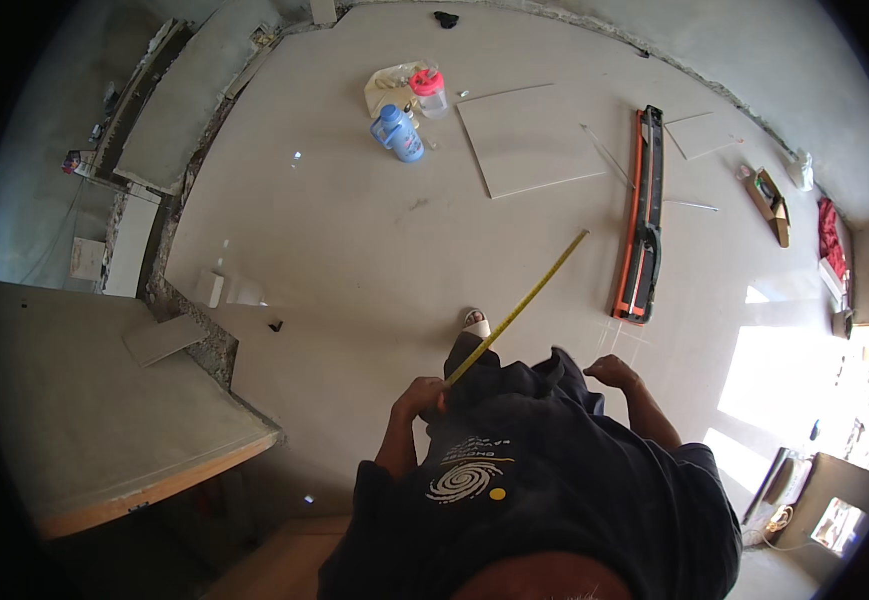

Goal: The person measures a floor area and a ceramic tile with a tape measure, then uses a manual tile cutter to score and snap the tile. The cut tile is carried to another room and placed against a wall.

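While the dark shirt fills the lower middle of the frame, the left hand [422,397] sits just above it, curled shut around the near end of a yellow tape measure [521,305]; the case itself is hidden inside the fist, so only the blade shows. That blade runs stiff and straight up and to the right from the fist, unsupported, its tip hanging over the pale floor [354,230] near the centre of the frame. Held out like this, it appears to be kept rigid by its own curve rather than laid flat on anything. The right hand [612,372], right of centre, holds nothing; its fingers look loosely bent, though how far they are spread cannot be told. Just beyond the fist, the toe of a light shoe [475,322] peeks out beneath the blade.

Farther up, an orange and black tile cutter [642,225] lies lengthwise at the right, with a loose square tile [531,138] beside it at upper centre and a smaller offcut [702,133] beyond. A blue bottle [397,133] and a clear jar with a pink lid [429,92] stand together near the top. A grey slab on a bench [84,410] fills the left side.
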A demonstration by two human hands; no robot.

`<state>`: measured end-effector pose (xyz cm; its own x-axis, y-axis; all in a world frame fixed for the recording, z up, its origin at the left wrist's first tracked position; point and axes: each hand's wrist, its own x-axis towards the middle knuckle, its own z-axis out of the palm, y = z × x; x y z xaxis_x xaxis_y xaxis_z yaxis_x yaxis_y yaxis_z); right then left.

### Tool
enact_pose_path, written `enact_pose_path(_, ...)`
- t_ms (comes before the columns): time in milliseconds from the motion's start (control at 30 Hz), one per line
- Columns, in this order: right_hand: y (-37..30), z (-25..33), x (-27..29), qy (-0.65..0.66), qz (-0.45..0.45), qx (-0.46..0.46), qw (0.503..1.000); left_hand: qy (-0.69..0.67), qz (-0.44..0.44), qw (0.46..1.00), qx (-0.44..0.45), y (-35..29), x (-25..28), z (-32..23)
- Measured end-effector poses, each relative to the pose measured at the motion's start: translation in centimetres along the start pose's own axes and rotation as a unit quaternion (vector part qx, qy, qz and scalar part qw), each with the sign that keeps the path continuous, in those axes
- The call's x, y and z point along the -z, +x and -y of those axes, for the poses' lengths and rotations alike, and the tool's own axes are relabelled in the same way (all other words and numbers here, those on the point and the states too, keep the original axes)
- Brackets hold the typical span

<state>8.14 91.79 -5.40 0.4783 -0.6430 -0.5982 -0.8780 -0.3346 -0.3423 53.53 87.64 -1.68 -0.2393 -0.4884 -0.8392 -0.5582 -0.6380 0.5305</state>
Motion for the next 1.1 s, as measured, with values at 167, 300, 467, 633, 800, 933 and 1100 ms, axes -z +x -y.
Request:
enact_pose_path(167, 7.1, -3.0, 8.8, 0.261, -0.064, -0.153, 0.951, 0.087, 0.05, 0.995, 0.008, 8.7, 8.0, -9.7)
enact_pose_path(300, 13.1, -8.1, 15.6, 0.284, -0.065, -0.164, 0.942, 0.142, 0.036, 0.989, 0.024, 14.5, 11.1, -16.3)
enact_pose_path(467, 18.8, -17.3, 24.4, 0.392, -0.096, -0.206, 0.891, 0.146, -0.015, 0.989, 0.011, 17.7, 14.4, -28.2)
enact_pose_path(633, 20.5, -25.4, 32.7, 0.292, -0.05, 0.029, 0.955, 0.058, -0.028, 0.997, 0.03, 17.8, 18.2, -41.8)
enact_pose_path(800, 23.1, -28.2, 36.9, 0.447, 0.049, -0.143, 0.881, 0.066, 0.03, 0.997, 0.018, 23.7, 22.9, -48.3)
enact_pose_path(933, 28.6, -28.5, 40.5, 0.426, 0.03, -0.121, 0.896, 0.078, 0.037, 0.992, -0.094, 35.4, 29.8, -51.6)
enact_pose_path(1100, 43.5, -35.0, 45.6, 0.561, -0.109, -0.278, 0.772, 0.062, 0.105, 0.988, -0.096, 57.1, 41.2, -57.4)
